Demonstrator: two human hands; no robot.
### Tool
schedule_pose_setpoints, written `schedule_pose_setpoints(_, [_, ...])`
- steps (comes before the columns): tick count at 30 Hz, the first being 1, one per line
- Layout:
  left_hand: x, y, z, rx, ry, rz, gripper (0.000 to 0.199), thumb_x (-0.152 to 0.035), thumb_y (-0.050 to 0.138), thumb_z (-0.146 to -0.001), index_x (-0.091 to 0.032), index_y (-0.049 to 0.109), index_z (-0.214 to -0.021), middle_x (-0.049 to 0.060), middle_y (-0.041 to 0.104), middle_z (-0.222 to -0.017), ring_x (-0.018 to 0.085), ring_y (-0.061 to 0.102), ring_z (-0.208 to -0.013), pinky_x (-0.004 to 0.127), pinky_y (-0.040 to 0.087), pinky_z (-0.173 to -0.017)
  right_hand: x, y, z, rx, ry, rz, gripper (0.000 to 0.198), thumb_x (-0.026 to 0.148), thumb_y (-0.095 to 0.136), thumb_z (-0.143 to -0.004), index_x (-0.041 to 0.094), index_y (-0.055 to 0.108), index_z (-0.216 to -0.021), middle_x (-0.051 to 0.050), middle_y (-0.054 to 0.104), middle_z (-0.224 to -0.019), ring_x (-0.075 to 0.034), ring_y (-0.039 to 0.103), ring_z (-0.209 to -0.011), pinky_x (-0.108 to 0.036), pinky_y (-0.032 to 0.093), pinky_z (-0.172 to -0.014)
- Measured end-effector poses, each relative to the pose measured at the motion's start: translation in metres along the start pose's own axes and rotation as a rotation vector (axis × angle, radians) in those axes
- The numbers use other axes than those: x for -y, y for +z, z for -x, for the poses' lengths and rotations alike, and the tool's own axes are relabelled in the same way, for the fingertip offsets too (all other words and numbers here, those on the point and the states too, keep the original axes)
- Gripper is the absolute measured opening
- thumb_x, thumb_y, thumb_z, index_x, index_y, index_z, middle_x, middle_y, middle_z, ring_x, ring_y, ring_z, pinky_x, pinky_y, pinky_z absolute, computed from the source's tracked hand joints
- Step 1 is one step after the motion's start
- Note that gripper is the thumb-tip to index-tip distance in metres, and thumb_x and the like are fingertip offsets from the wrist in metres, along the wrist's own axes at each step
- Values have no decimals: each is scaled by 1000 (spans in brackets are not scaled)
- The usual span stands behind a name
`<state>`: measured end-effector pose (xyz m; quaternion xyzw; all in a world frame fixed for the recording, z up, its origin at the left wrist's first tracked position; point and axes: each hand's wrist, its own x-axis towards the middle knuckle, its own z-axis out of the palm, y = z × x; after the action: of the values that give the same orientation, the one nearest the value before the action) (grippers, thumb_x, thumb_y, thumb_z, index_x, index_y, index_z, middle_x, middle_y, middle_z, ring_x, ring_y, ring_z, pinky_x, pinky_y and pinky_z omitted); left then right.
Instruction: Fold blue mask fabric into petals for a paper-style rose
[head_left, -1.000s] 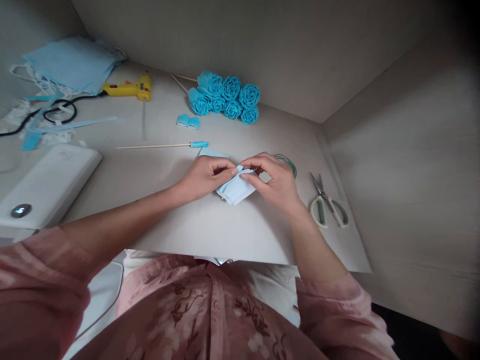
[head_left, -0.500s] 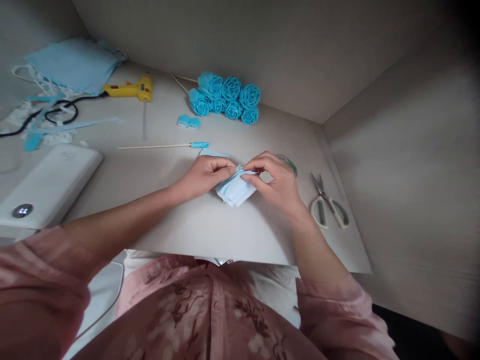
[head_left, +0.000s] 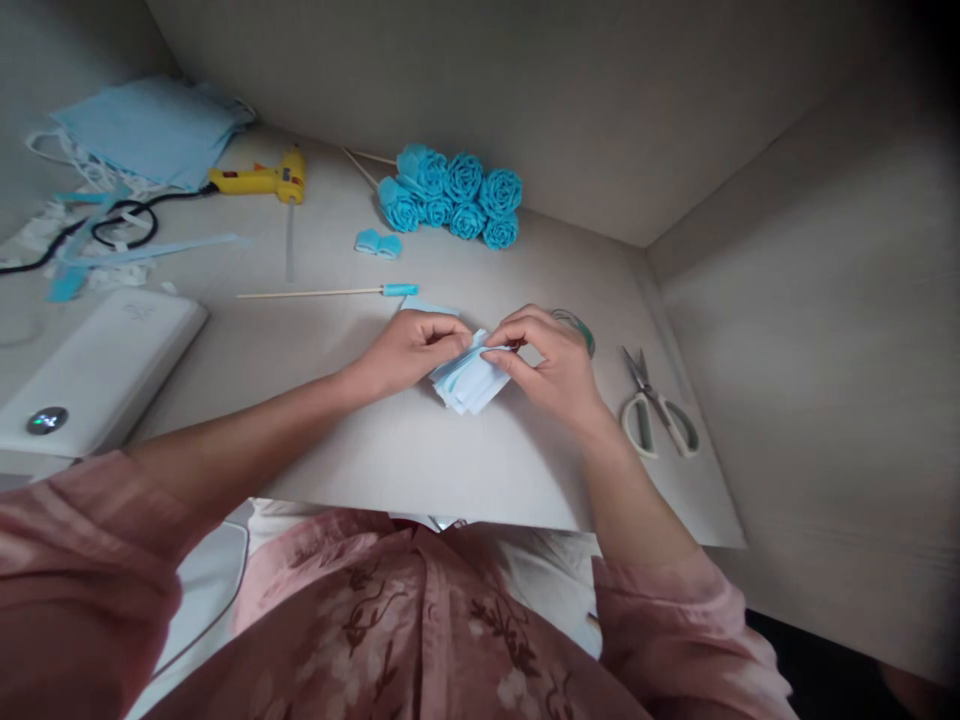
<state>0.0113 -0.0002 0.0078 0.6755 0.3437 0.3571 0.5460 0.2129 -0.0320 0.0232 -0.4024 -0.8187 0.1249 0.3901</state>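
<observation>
Between my two hands is a small stack of pale blue and white fabric pieces (head_left: 471,382), its layers slightly fanned at the lower edge. My left hand (head_left: 420,345) pinches the stack's upper left corner with thumb and forefinger. At the upper right edge, my right hand (head_left: 551,360) grips it between thumb and fingers. Behind my left hand lies a light blue piece (head_left: 429,306), partly covered. A thin wooden stick (head_left: 315,293) with a blue wrapped tip (head_left: 400,290) rests just beyond. A green roll (head_left: 576,328) is partly hidden behind my right hand.
Blue fabric roses (head_left: 463,200) lie at the back beside a blue bow-shaped piece (head_left: 377,243). A yellow glue gun (head_left: 259,182), a pile of blue masks (head_left: 150,130), scraps and a white power bank (head_left: 97,370) occupy the left. Scissors (head_left: 654,405) lie right, near panel walls.
The stack's lower layers look slightly more fanned out. Both hands stay almost in the same place, still gripping it.
</observation>
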Motion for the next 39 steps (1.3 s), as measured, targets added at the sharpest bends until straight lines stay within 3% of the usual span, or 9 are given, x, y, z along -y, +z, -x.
schedule_pose_setpoints(5, [3,-1,-2,-53,-39,24,27,-40,58,-80,-16,63,-68,-3,48,-56,9,40,-52,22,31,-51,3,-2,-1,-41,-43,13,4,24,70,-85,25,68,-81,-2,70,-92,-20,64,-91,-38,50,-83])
schedule_pose_setpoints(9, [5,-2,-4,-172,-59,41,23,-37,59,-78,-16,60,-68,-4,49,-59,8,39,-54,22,32,-52,7,-6,0,38,-76,-215,7,21,72,-83,25,67,-82,-4,75,-98,-23,65,-107,-45,49,-97])
schedule_pose_setpoints(14, [7,-2,-6,-247,-98,60,25,-38,58,-79,-15,60,-68,-3,47,-59,8,38,-55,22,30,-52,0,-15,7,181,-33,-726,13,27,76,-81,22,65,-83,-1,75,-79,-17,72,-78,-42,56,-88])
schedule_pose_setpoints(17, [8,-3,-6,-251,-98,61,27,-40,58,-80,-15,62,-71,-3,48,-60,9,40,-55,22,31,-52,-3,-20,10,291,30,-854,20,36,79,-78,21,66,-83,0,73,-69,-15,71,-65,-37,58,-77])
schedule_pose_setpoints(20, [8,-3,-6,-233,-81,23,26,-40,59,-79,-15,63,-70,-2,51,-61,9,43,-57,23,33,-55,2,-19,9,233,204,-664,24,32,80,-77,22,70,-97,-2,76,-81,-15,72,-73,-28,57,-70])
schedule_pose_setpoints(23, [6,-2,-5,-212,-59,-15,23,-37,60,-78,-15,66,-72,-2,57,-64,10,46,-60,23,36,-58,11,-13,5,74,275,-375,16,28,77,-79,22,73,-93,-1,76,-88,-15,72,-79,-26,56,-71])
schedule_pose_setpoints(26, [5,-1,-4,-208,-46,-32,22,-36,61,-78,-15,68,-74,-2,60,-65,9,47,-60,22,38,-59,15,-9,1,13,233,-225,6,27,74,-82,22,73,-85,-1,76,-85,-15,70,-78,-28,55,-72])
schedule_pose_setpoints(32, [5,0,-4,-222,-11,-55,21,-34,64,-76,-15,69,-74,0,66,-69,9,51,-62,20,41,-60,11,-6,-1,35,45,-184,3,21,70,-84,23,73,-83,-2,73,-90,-14,67,-80,-28,52,-69])
schedule_pose_setpoints(39, [6,3,-2,-173,24,-21,21,-34,63,-76,-14,69,-74,0,66,-68,8,50,-58,19,38,-53,6,3,1,-9,121,-108,12,27,72,-84,23,70,-94,0,70,-86,-13,63,-74,-27,51,-68])
